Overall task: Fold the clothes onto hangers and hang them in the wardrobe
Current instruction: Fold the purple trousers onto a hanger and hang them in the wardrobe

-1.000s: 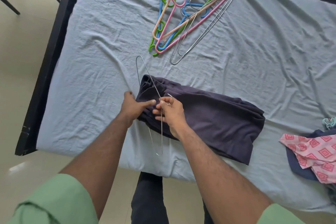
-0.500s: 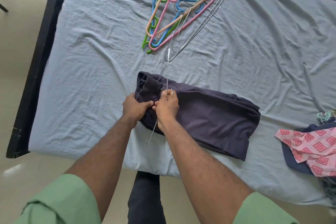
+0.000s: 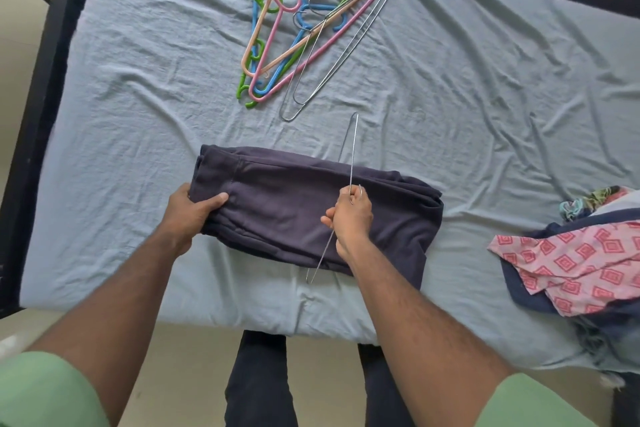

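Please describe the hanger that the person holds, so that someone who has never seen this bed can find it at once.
On the pale blue bed sheet, near its front edge, lies a folded dark navy garment. The right hand grips a thin wire hanger that crosses this garment. Unlike the pile of hangers farther back, mostly coloured plastic, it is bare metal, alone, and held.

My left hand (image 3: pixel 194 210) gripping the cloth (image 3: pixel 294 204) edge, thumb on top, my right hand (image 3: pixel 349 215) curled round the wire hanger (image 3: pixel 351 163), both forearms reaching forward, bare below green sleeves (image 3: pixel 45 392)
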A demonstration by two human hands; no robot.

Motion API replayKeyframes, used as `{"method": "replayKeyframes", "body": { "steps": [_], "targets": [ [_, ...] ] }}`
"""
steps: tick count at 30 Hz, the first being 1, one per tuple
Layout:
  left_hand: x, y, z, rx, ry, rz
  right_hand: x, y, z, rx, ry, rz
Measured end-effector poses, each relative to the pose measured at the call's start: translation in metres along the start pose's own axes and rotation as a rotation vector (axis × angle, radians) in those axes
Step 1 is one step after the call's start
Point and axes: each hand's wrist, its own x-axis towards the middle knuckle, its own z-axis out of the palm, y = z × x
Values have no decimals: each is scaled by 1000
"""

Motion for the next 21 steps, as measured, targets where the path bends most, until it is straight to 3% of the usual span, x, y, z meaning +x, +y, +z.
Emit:
{"method": "replayKeyframes", "body": {
  "steps": [9,13,15,17,21],
  "targets": [
    [-6,2,13,192,133,-22,-28,13,-3,-42,-105,-22],
    [-19,9,21,694,290,9,-35,10,-9,-62,-103,-49],
    [-34,16,39,852,345,145,-40,3,-12,-78,-105,-78],
    [-52,23,62,790,216,257,-51,-8,-14,-107,-117,-112],
    [-89,42,98,664,-208,373,-79,-42,-26,-125,-173,-160]
  ]
}}
